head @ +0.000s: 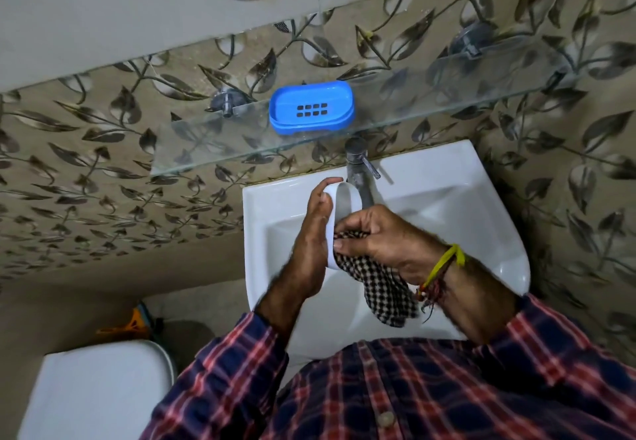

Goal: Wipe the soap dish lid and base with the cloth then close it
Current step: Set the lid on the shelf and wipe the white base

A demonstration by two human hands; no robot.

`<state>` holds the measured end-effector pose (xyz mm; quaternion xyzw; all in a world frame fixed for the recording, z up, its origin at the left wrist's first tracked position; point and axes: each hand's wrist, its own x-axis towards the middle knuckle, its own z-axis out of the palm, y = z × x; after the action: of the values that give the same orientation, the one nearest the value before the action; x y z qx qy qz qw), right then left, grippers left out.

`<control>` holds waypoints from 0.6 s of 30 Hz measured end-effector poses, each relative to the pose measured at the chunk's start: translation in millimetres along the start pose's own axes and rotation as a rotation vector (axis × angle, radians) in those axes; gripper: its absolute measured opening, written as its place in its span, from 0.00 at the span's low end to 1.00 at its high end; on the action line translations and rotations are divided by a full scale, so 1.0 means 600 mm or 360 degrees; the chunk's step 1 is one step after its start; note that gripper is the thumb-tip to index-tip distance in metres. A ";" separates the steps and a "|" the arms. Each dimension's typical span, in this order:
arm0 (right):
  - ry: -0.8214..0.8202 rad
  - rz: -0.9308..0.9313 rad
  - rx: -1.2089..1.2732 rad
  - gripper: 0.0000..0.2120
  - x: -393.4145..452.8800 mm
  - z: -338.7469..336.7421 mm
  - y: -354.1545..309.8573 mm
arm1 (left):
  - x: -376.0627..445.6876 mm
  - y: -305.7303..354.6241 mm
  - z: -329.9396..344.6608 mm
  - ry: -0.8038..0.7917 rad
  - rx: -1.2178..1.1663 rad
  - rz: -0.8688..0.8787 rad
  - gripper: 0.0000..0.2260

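Note:
The blue soap dish base, with a grid of drain holes, sits uncovered on the glass shelf. Over the sink, my left hand holds the white soap dish lid on edge, fingers wrapped over its top end. My right hand grips a black-and-white checked cloth and presses it against the inner side of the lid. The cloth's loose end hangs down below my right hand.
A white washbasin lies under my hands, with a metal tap just behind the lid. The shelf's metal brackets stick out from the leaf-patterned wall. A white toilet lid is at the lower left.

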<state>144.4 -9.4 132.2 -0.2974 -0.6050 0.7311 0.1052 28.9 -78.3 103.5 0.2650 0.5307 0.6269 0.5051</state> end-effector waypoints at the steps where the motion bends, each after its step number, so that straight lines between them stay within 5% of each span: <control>1: 0.0057 -0.0006 0.0065 0.06 0.002 -0.001 -0.002 | -0.001 -0.001 0.002 -0.0009 -0.0003 -0.0011 0.14; 4: 0.0116 -0.0084 0.0060 0.04 0.005 0.000 -0.003 | 0.001 -0.005 -0.001 -0.0010 -0.0042 -0.0013 0.15; 9: -0.0164 -0.0270 -0.0311 0.08 -0.009 0.004 0.009 | 0.002 -0.007 -0.008 0.0226 -0.0033 -0.0029 0.13; 13: 0.0061 -0.0345 -0.0662 0.06 -0.010 0.018 0.024 | -0.003 -0.005 -0.001 0.0449 -0.0026 -0.0240 0.16; 18: 0.0324 -0.0001 0.0453 0.04 -0.001 -0.002 0.003 | -0.031 -0.001 -0.014 0.0335 0.0716 0.0239 0.23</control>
<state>145.7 -9.4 130.6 -0.3518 -0.4818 0.7753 0.2073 27.9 -98.6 104.3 0.3427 0.6853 0.5528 0.3275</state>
